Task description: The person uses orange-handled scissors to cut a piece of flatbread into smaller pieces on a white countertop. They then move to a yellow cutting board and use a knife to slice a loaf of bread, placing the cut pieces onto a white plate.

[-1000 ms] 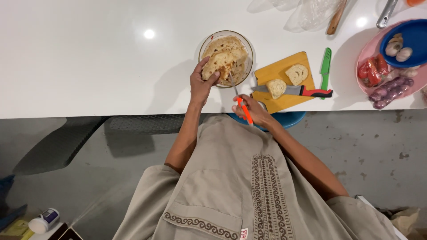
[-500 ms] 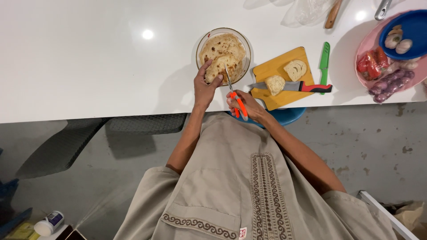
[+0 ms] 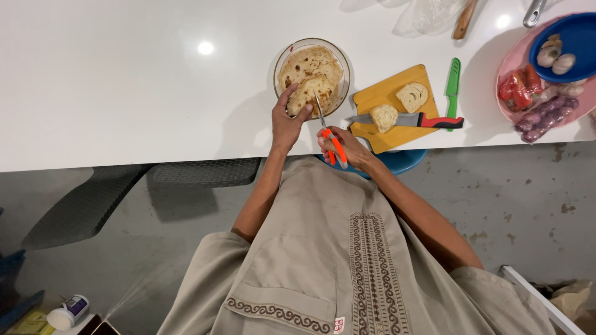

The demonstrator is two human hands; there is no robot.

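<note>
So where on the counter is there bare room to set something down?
Left of the glass bowl, the white counter is bare to its edge. Right is crowded: cutting board, knife, green tool, pink tray.

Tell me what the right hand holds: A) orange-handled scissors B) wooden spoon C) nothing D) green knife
A: the right hand grips orange-handled scissors, blades reaching to the flatbread that the left hand pinches at the glass bowl.

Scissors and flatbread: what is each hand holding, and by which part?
The right hand holds the scissors by their orange handles. The left hand pinches the near edge of the flatbread in the glass bowl.
</note>
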